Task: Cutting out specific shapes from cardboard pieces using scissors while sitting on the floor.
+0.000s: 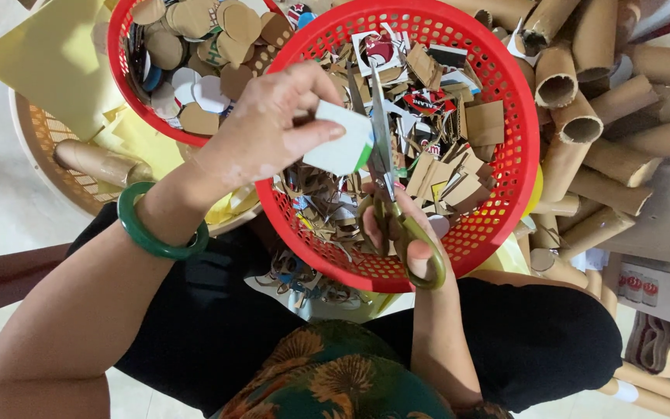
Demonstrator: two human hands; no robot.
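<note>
Left hand (273,128) pinches a white card piece (340,140); right hand (405,233) works scissors (385,171) into it
Discs (195,46) already fill my upper-left basket (122,70), scraps (428,147) the centre basket (505,178); this cut is unfinished

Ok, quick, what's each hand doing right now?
Left hand: closed on a white card piece.
Right hand: closed in the handles of the scissors, blades at the piece.
</note>
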